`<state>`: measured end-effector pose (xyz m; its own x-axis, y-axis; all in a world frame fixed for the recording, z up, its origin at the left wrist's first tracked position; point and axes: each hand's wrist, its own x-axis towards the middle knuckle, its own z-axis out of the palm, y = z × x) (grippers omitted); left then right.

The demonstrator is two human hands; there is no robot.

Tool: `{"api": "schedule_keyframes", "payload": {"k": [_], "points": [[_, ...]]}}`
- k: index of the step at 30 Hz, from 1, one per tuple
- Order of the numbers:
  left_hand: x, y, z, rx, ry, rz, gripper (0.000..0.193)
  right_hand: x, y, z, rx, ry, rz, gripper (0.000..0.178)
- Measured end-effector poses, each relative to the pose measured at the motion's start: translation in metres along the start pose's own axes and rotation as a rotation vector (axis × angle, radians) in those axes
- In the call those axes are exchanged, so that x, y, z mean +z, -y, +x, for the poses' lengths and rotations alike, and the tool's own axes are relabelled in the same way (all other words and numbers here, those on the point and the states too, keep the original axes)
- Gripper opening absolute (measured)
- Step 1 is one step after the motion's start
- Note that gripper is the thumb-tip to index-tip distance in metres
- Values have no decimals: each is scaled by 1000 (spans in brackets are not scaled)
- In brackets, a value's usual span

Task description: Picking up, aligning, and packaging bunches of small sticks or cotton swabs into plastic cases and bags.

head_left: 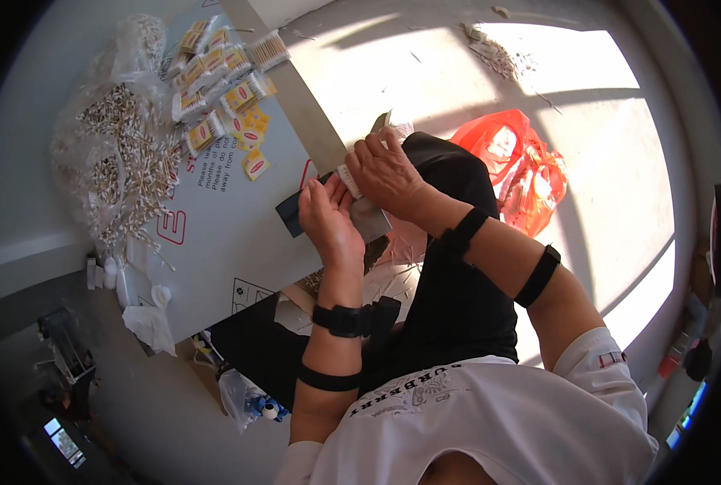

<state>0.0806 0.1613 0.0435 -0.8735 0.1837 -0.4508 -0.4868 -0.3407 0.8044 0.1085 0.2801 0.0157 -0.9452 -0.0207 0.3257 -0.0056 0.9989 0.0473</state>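
My left hand (326, 218) and my right hand (386, 171) meet over the edge of a white cardboard sheet (231, 242) lying as a work surface. Between the fingers of both hands is a small bundle of white sticks (349, 181) in a clear wrapper. Under the hands lie a dark blue card (289, 217) and a grey flat piece (372, 220). My left wrist wears a black watch, and black bands circle both forearms.
Yellow-and-red small packets (219, 89) lie piled at the sheet's far end. Loose cotton swabs (126, 174) in clear plastic spread on the left. A red plastic bag (518, 166) lies on the sunlit floor to the right. Crumpled white paper (152, 325) sits lower left.
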Motion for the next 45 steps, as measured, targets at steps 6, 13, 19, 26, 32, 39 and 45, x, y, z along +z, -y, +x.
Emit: {"api": "schedule_keyframes", "payload": {"k": [6,13,19,26,32,39,45], "points": [[5,-4,-1,-26,3,13,59,0,1,-1,-15,-18,-32,13],[6,-6,2,-71,26,44,55,-2,2,2,-18,-30,-8,13],[10,-8,13,-100,-18,114,47,-1,1,4,-25,-21,-48,13],[7,-1,14,-34,-69,175,56,-22,-11,-3,156,110,324,51],[12,3,18,22,-57,298,48,4,-40,-25,948,-90,1357,54],[7,5,31,71,6,578,41,26,-17,-9,929,-33,1513,49],[7,4,35,32,25,567,37,30,-20,-9,827,-23,1272,52]]}}
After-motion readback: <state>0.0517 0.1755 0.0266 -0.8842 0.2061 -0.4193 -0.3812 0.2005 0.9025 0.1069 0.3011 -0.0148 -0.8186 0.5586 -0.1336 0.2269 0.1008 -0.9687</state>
